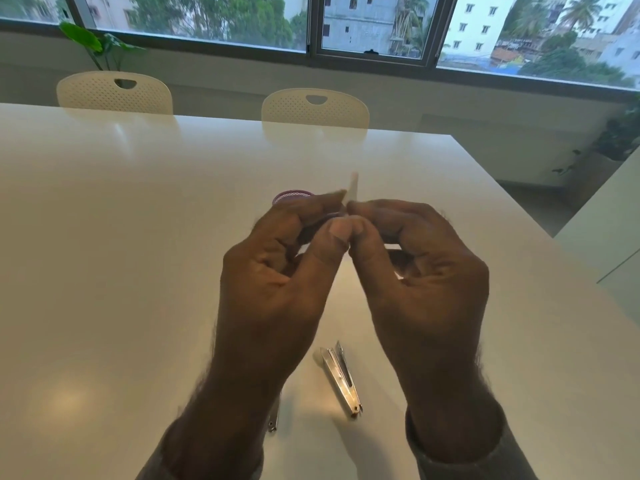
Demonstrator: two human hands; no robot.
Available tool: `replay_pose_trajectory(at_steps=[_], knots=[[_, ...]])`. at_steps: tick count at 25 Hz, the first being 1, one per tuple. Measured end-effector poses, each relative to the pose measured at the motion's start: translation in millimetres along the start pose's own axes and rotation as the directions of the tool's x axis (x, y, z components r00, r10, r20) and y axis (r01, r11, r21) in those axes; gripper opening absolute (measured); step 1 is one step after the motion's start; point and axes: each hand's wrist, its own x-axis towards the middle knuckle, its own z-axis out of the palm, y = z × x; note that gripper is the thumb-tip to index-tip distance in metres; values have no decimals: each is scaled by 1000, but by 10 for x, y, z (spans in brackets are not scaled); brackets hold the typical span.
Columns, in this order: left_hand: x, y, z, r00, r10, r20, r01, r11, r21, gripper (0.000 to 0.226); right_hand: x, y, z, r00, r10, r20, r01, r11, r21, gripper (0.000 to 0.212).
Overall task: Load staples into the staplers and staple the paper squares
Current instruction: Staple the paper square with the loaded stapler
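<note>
My left hand [277, 271] and my right hand [415, 268] are raised above the white table [121, 237], fingertips pinched together on a small white paper piece [353, 188] that sticks up between them. A metal stapler [341, 379] lies open on the table below my hands. A second metal stapler [273, 419] shows only its end beneath my left wrist. Behind my left fingers a pink-rimmed round container [292, 196] is partly hidden.
Two white perforated chairs [114, 93] [315, 107] stand at the table's far edge. A green plant [97, 43] and a window are behind them. The table's right edge runs diagonally, with floor beyond.
</note>
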Motion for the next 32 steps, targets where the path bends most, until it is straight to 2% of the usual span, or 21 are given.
replay_pose_trajectory(at_steps=[2,4,7,10,14,17,19,21,23,26,29,32], knots=[[4,66,-31,1000,7,24,-5,998,-66,29,-19,-67,-29,996,-83,40,86,994,-70,16],[20,72,-81,1000,-11,8,12,985,-173,27,-23,-108,-69,995,-85,50,89,993,-78,17],[27,69,-149,997,-77,3,75,961,-265,26,10,-163,-101,996,83,23,-83,996,15,21],[22,86,-172,991,-131,23,132,945,-298,27,43,-145,-147,957,269,110,-282,952,117,23],[28,97,-196,974,-217,59,223,904,-366,17,64,-131,-226,921,311,236,-360,910,206,19],[25,117,-208,967,-244,67,251,893,-373,27,67,-106,-256,881,352,316,-437,862,258,18],[29,118,-216,965,-249,78,260,892,-370,24,65,-92,-275,872,355,337,-454,844,285,15],[23,116,-218,968,-232,94,250,900,-357,19,69,-98,-287,876,342,341,-449,837,313,17],[12,103,-211,984,-172,37,176,951,-254,16,66,-102,-280,900,324,292,-409,859,307,18],[18,81,-165,996,-49,-77,47,999,-22,12,43,-91,-245,975,200,97,-211,970,118,11],[36,37,-91,984,-164,62,170,981,-94,32,1,-67,-170,994,74,76,-70,996,-58,13],[58,-90,-46,962,-256,93,262,963,-56,47,-43,-11,-67,975,109,194,-76,982,-170,23]])
